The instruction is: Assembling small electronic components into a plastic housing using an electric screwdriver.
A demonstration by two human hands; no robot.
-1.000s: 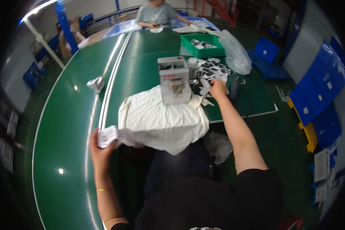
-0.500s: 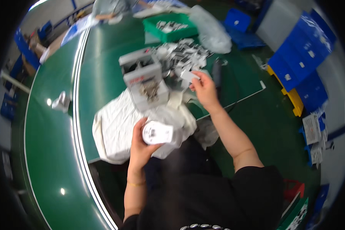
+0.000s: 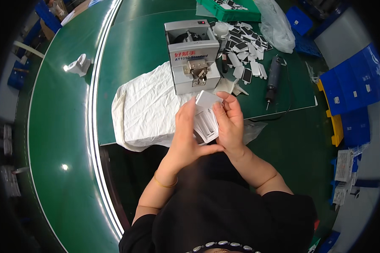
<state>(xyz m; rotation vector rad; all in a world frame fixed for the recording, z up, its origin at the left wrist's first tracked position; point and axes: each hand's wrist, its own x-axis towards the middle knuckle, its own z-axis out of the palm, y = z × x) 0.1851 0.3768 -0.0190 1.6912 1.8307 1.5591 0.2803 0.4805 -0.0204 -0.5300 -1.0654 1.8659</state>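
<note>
My left hand (image 3: 184,131) is closed round a white plastic device (image 3: 207,125), turned so that its hollow battery compartment faces up. Between the thumb and fingers of my right hand (image 3: 232,126) is a small white battery cover (image 3: 206,99). It sits tilted at the far end of the compartment, leaving much of the hollow uncovered; whether it touches the device I cannot tell. Both hands are close together, just in front of a grey tabletop screw feeder (image 3: 189,86). A white cloth (image 3: 141,111) lies beneath the feeder and to its left.
Loose white and dark covers (image 3: 242,48) lie right of the feeder, with a clear jar (image 3: 220,31) beside it. An electric screwdriver (image 3: 274,78) with its cord lies farther right. Behind are a green bin (image 3: 240,16) and plastic bag (image 3: 276,29). A white part (image 3: 79,66) stands left.
My right hand has come back toward me from the pile with the cover and now meets the left hand. The device has been turned, showing its compartment. The view has shifted.
</note>
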